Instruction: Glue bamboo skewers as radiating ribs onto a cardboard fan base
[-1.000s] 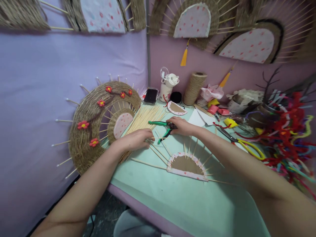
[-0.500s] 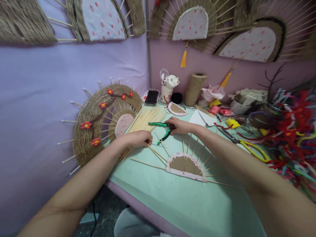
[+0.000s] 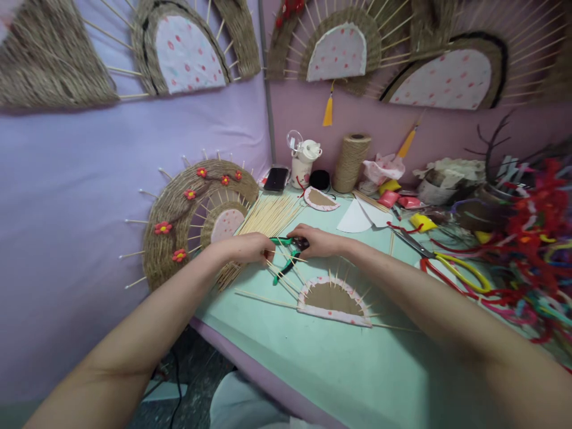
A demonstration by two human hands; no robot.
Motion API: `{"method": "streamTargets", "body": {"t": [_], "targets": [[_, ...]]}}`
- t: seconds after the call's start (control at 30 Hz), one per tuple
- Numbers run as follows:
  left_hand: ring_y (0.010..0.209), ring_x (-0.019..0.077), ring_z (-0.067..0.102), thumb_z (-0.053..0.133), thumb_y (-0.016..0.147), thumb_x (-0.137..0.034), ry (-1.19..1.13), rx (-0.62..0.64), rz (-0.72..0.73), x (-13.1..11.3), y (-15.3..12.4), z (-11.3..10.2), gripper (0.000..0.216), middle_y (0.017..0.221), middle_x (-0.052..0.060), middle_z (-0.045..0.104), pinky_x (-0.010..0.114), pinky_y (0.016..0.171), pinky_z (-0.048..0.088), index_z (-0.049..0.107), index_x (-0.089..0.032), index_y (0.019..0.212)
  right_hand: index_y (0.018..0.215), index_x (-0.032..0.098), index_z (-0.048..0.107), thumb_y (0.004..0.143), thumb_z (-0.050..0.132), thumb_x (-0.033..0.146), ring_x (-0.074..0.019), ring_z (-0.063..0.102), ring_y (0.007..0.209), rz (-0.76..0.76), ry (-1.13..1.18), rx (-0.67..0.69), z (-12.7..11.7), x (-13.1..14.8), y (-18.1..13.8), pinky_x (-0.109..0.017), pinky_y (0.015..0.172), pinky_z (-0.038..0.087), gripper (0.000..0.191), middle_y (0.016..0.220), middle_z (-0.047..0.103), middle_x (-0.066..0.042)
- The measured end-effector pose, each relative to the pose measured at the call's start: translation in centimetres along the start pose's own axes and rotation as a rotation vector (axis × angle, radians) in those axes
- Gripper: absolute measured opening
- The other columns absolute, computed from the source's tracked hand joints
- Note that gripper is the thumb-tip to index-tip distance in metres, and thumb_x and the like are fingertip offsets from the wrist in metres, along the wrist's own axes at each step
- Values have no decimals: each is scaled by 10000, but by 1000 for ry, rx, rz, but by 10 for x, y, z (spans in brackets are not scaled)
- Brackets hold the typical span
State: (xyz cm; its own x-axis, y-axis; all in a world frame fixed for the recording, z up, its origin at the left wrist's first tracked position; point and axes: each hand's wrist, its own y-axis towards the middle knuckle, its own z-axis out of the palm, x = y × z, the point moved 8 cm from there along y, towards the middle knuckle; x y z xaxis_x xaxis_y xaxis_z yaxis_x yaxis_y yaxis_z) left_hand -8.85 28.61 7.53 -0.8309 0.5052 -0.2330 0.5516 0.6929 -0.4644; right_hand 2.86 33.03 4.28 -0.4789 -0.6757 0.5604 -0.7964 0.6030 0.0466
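My left hand (image 3: 250,248) rests curled on the pile of bamboo skewers (image 3: 268,217), its fingers pinched on a skewer I can only partly see. My right hand (image 3: 313,241) is closed round the head of the green-handled cutters (image 3: 286,253), whose handles point left and down toward my left hand. Just in front of both hands lies a half-round card fan base (image 3: 333,298) with a spotted pink rim and skewers sticking out of it like spokes.
A woven twine fan with red flowers (image 3: 192,217) leans on the left wall. Along the back stand a phone (image 3: 275,178), a white cup (image 3: 304,161) and a twine spool (image 3: 351,162). Yellow-handled scissors (image 3: 451,268) and tangled pipe cleaners (image 3: 531,244) fill the right side.
My right hand has drawn the green cutters leftward and nearer, up to my left hand. My head has tilted, so the scene sits lower in the picture.
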Motion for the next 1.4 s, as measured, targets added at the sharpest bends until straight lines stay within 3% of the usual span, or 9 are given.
{"method": "streamTargets", "body": {"t": [0.17,0.3,0.4,0.53,0.7,0.87,1.2,1.4], "targets": [[743,130,581,638,731,-122,27,-5,0,-3,1,0,137,784,-16,671,205,656,383,702,-188,833,1286,154,567,625,842,330,-255,560,1071,18,13,5,4,8,-4,-349,926,435,738,1187,558,-117],[823,144,611,626,736,-91,-25,-61,21,-4,-6,-5,224,897,5,683,206,701,411,694,-188,926,1349,162,511,627,844,321,-271,521,1172,82,-13,-43,-12,5,-14,-377,987,394,811,1299,520,-136],[898,161,612,609,773,-96,-60,-256,103,-7,-22,-12,200,948,33,675,234,796,428,681,-171,944,1285,189,568,721,770,287,-266,509,1180,146,-56,-115,-25,9,-28,-389,985,364,607,1283,550,-115],[817,165,593,531,873,-169,-80,-494,90,-2,-49,-4,133,847,47,643,261,755,436,654,-154,823,948,229,713,868,612,275,-242,536,1051,235,-119,-213,-25,30,-47,-377,905,325,138,1059,653,-65],[882,181,606,502,900,-170,-47,-662,37,2,-66,19,170,912,62,635,277,771,448,672,-163,908,770,213,717,903,559,311,-223,529,944,319,-194,-143,4,66,-51,-343,800,273,229,877,673,-57],[883,163,612,490,901,-138,64,-676,91,-8,-58,29,243,985,53,632,259,729,436,689,-207,1022,703,197,724,902,535,301,-228,521,912,359,-270,-78,18,84,-46,-335,736,237,293,820,672,-80],[795,142,567,485,887,-150,266,-710,113,-17,-51,28,196,978,32,605,239,597,349,651,-224,958,613,198,689,818,576,233,-161,481,705,403,-180,-59,26,74,-41,-320,680,200,236,630,647,-41],[822,141,564,472,881,-132,266,-725,151,-17,-51,31,204,969,34,600,238,612,363,652,-219,922,648,196,706,820,574,244,-181,503,763,388,-186,-96,27,75,-42,-323,698,215,222,711,662,-61]]}}
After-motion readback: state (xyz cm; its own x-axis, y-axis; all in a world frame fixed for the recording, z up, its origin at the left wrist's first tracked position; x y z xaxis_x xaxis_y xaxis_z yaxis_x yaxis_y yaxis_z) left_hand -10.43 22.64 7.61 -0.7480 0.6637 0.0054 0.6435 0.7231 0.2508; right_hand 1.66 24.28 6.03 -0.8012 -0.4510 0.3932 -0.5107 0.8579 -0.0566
